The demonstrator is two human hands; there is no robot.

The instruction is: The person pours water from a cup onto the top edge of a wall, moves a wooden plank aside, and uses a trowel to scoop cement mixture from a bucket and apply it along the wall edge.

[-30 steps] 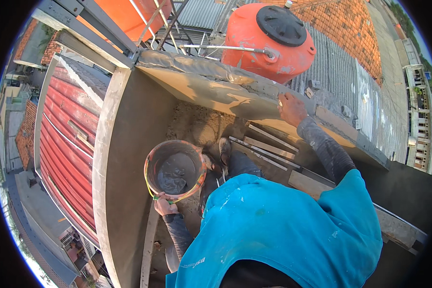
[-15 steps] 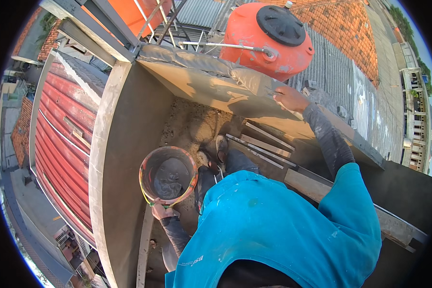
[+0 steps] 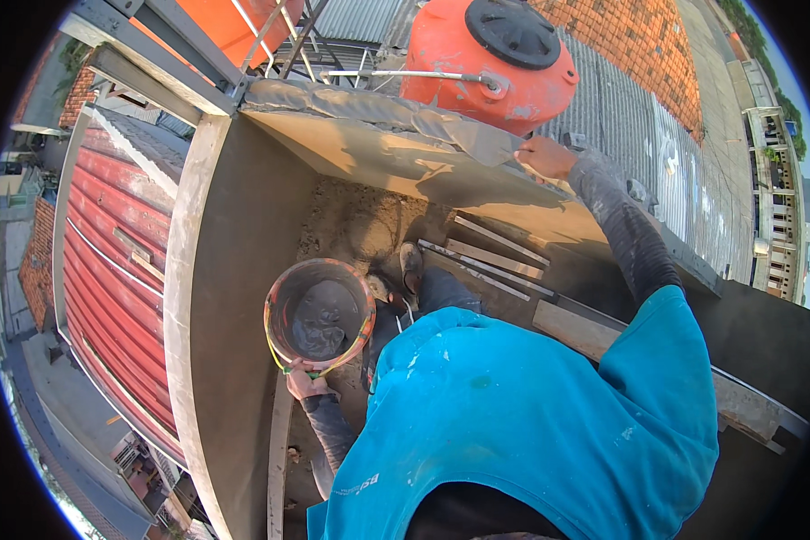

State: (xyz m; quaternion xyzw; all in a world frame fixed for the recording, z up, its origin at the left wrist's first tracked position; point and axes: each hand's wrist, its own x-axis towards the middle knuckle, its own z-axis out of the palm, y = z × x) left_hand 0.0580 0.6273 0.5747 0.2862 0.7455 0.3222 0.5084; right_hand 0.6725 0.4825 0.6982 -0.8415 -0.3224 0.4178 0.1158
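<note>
My left hand (image 3: 308, 382) grips the yellow-and-green handle of a bucket (image 3: 279, 301) holding wet grey mortar (image 3: 319, 319), low and left of my body. My right hand (image 3: 545, 155) is closed on a trowel (image 3: 486, 144), whose flat blade lies at the top edge of the plastered wall (image 3: 351, 153) in front of me. Wet grey mortar (image 3: 396, 115) runs along that edge, smeared and uneven.
An orange water tank (image 3: 477, 94) with a pipe stands beyond the wall. Grey metal framing (image 3: 162, 45) rises top left. A red metal roof (image 3: 117, 288) lies beyond the left wall (image 3: 234, 252). Several planks (image 3: 495, 261) and my feet are on the dirty floor.
My right hand has moved slightly up and left along the wall's top edge with the trowel. The whole view has shifted a little; my left hand still grips the bucket handle.
</note>
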